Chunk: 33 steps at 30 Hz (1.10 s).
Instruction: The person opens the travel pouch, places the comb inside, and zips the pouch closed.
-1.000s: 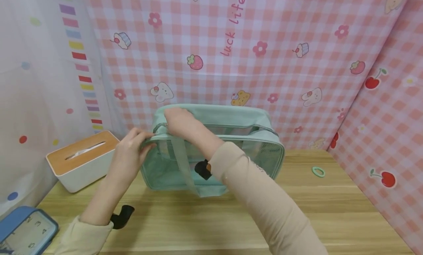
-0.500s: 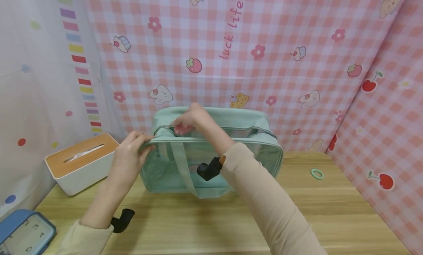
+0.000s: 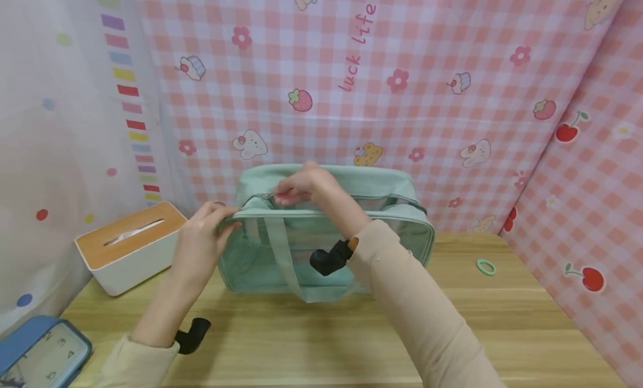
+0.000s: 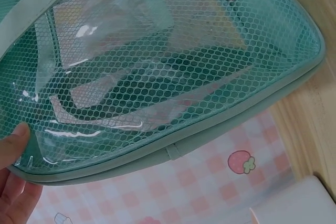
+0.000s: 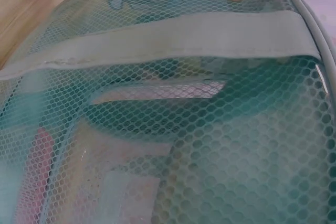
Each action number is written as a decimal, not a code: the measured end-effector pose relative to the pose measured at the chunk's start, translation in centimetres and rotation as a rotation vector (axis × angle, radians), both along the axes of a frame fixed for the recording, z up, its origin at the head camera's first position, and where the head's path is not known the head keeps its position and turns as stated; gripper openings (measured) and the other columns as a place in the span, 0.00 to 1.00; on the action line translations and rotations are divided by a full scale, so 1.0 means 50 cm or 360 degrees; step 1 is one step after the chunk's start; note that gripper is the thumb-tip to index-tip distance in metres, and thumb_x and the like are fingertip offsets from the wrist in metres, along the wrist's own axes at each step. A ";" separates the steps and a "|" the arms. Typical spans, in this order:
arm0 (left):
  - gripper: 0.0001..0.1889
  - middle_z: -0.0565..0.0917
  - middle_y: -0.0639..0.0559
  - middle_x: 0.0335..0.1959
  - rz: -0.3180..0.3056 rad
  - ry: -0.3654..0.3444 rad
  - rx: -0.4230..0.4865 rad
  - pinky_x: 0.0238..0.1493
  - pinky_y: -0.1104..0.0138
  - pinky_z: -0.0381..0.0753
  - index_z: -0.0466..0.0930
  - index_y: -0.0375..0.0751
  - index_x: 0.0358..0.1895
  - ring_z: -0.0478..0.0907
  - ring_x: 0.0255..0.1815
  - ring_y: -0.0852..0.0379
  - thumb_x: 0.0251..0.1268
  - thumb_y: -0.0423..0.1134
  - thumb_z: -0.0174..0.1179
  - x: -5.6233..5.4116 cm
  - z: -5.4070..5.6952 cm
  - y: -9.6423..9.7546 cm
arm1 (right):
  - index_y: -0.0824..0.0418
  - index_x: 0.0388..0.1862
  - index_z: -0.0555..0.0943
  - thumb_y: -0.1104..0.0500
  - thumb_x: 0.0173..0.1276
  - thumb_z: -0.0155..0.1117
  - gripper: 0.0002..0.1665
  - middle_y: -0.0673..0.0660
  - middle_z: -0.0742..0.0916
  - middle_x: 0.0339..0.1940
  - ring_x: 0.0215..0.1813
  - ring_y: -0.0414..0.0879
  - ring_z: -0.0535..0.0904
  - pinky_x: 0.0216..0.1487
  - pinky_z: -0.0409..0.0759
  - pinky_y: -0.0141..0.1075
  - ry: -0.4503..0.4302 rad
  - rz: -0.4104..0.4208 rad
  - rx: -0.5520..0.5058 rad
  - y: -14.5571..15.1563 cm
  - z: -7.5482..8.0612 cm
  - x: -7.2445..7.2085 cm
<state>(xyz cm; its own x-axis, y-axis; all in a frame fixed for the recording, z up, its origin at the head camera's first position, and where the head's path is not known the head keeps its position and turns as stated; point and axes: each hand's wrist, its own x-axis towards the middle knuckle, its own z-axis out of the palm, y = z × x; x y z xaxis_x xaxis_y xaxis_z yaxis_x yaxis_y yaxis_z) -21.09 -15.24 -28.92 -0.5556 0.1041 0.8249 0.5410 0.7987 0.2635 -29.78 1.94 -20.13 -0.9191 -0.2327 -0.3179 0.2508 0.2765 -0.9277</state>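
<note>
A mint-green bag (image 3: 311, 282) with clear and mesh panels stands upright on the wooden table. My left hand (image 3: 198, 240) pinches its top left corner, thumb on the near face and fingers behind the edge. Along the top, my right hand (image 3: 313, 184) pinches at the zipper (image 3: 261, 196); the zipper pull itself is hidden by the fingers. Right of that hand, the bag's top gapes. Through the mesh in the left wrist view, pale packets (image 4: 105, 30) and other unclear items show inside. A wide strap (image 5: 184, 38) crosses the mesh in the right wrist view.
A white tissue box (image 3: 133, 259) with a wooden lid stands left of the bag. A blue-framed clock (image 3: 50, 349) sits at the front left. On the right lies a small green ring (image 3: 485, 267). Pink checked cloth (image 3: 427, 114) hangs close behind the bag.
My right hand has shifted rightward along the zipper, and its fingers show more plainly. My left hand keeps its pinch on the corner. The whole head view has shifted slightly.
</note>
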 end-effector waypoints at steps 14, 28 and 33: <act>0.13 0.80 0.41 0.30 0.0013 0.0095 0.0003 0.32 0.58 0.83 0.83 0.31 0.35 0.80 0.32 0.46 0.41 0.25 0.69 0.001 -0.009 0.003 | 0.73 0.63 0.63 0.71 0.58 0.61 0.34 0.59 0.83 0.19 0.18 0.43 0.81 0.33 0.85 0.33 0.0109 -0.0130 -0.0186 -0.023 0.020 0.034; 0.13 0.80 0.41 0.28 0.0007 0.0185 -0.0035 0.28 0.60 0.82 0.83 0.29 0.34 0.79 0.29 0.47 0.39 0.24 0.69 -0.002 -0.006 0.005 | 0.77 0.52 0.74 0.71 0.58 0.60 0.21 0.57 0.83 0.18 0.18 0.41 0.81 0.26 0.83 0.27 0.0125 -0.0182 -0.0114 0.048 0.017 0.019; 0.12 0.80 0.41 0.29 0.0009 0.0141 -0.0034 0.28 0.60 0.82 0.83 0.29 0.35 0.79 0.29 0.47 0.41 0.25 0.68 -0.001 -0.007 0.002 | 0.75 0.44 0.78 0.71 0.58 0.60 0.14 0.57 0.83 0.19 0.19 0.41 0.81 0.27 0.83 0.28 0.0143 -0.0187 -0.0089 0.074 0.018 0.019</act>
